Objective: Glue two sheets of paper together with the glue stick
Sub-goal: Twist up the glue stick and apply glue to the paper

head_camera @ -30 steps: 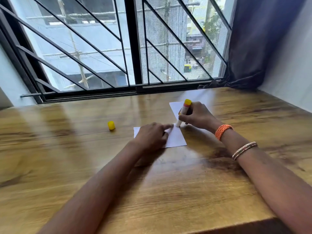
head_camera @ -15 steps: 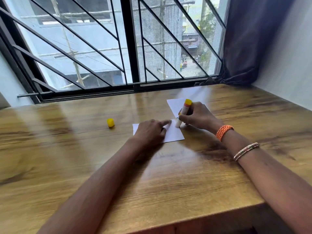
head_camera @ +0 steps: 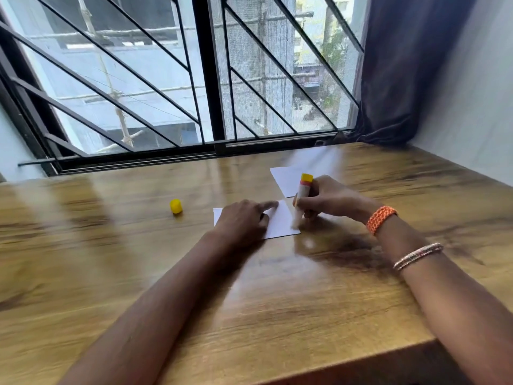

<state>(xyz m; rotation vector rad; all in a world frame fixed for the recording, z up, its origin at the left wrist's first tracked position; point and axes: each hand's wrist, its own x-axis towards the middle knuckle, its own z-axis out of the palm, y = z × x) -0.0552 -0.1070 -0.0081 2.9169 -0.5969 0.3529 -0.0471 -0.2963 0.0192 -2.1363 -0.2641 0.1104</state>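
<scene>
Glue stick tip slid nearer along sheet edge, right grip clasping it, left hand flat on sheet

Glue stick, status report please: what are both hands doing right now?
Right hand shut on glue stick, tip down on near sheet. Left hand flat, pinning it. Second sheet waiting behind. Yellow cap off, clear.

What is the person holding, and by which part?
The right hand holds the glue stick around its middle; the left hand only presses the paper.
</scene>
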